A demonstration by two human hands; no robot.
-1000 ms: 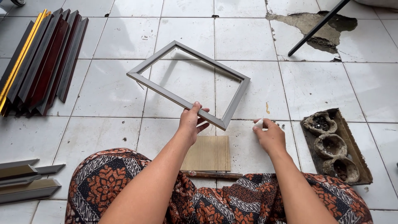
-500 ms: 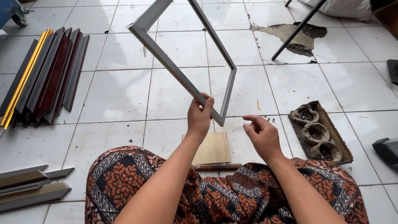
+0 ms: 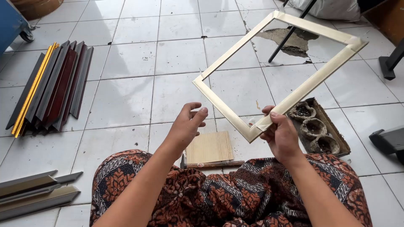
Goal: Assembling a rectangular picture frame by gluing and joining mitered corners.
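Head view shows the right hand (image 3: 281, 135) pinching a pale rectangular wooden frame's (image 3: 235, 117) corner aloft, while the left hand (image 3: 185, 126) hovers beside it, fingers loosely spread.

One empty frame (image 3: 275, 71), one small wooden board (image 3: 209, 147), one tray (image 3: 336, 138) with three round cups, two hands, and two bundles of moulding strips.

We see bare white tile floor (image 3: 126, 101) ahead open; stacked dark moulding strips (image 3: 52, 86) block left, brown three-cup tray (image 3: 320, 128) blocks right
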